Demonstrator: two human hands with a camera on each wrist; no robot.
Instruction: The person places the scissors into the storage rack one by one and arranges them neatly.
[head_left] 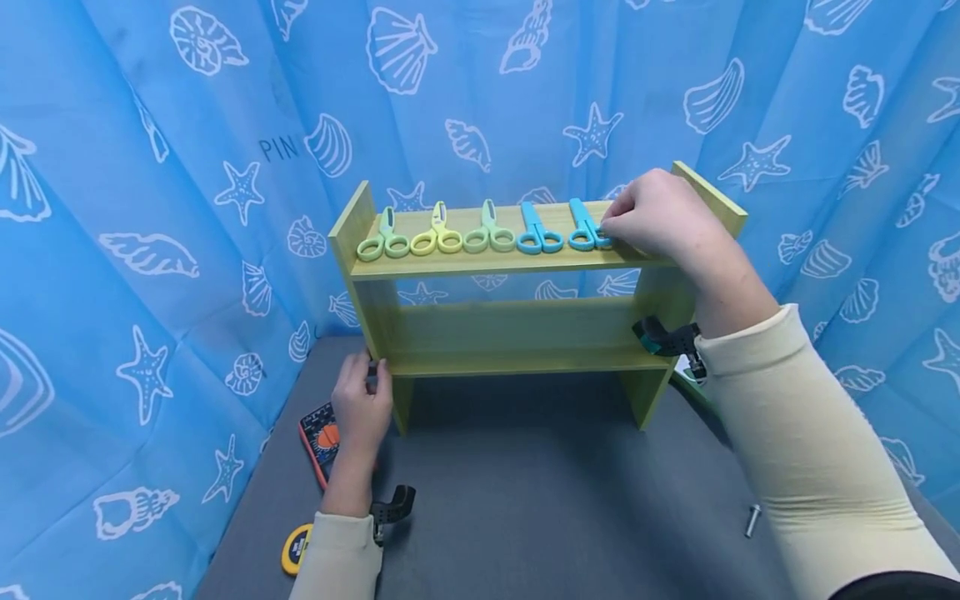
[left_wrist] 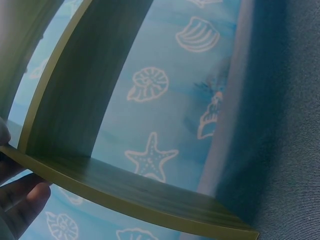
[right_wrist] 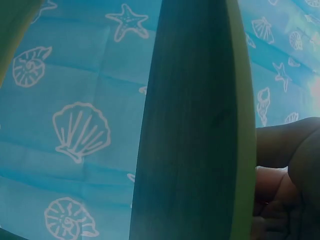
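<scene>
A small wooden shelf (head_left: 510, 367) stands upright on the grey table. On its top board lies a row of scissors, handles toward me: green scissors (head_left: 385, 244) at the left, then yellow scissors (head_left: 438, 242), pale green scissors (head_left: 489, 239) and two blue pairs. My right hand (head_left: 660, 208) pinches the right handle loop of the rightmost blue scissors (head_left: 581, 221); the fingertips partly cover that loop. Beside it lie the other blue scissors (head_left: 534, 227). My left hand (head_left: 363, 400) holds the shelf's left side panel (left_wrist: 125, 200), thumb and fingers on opposite faces in the left wrist view.
An orange-and-black multimeter (head_left: 322, 435) lies left of the shelf, partly behind my left forearm. Nearer is a yellow tape measure (head_left: 294, 548). A bolt (head_left: 753, 521) lies on the table at the right. A blue shell-print curtain (head_left: 480, 100) hangs close behind the shelf.
</scene>
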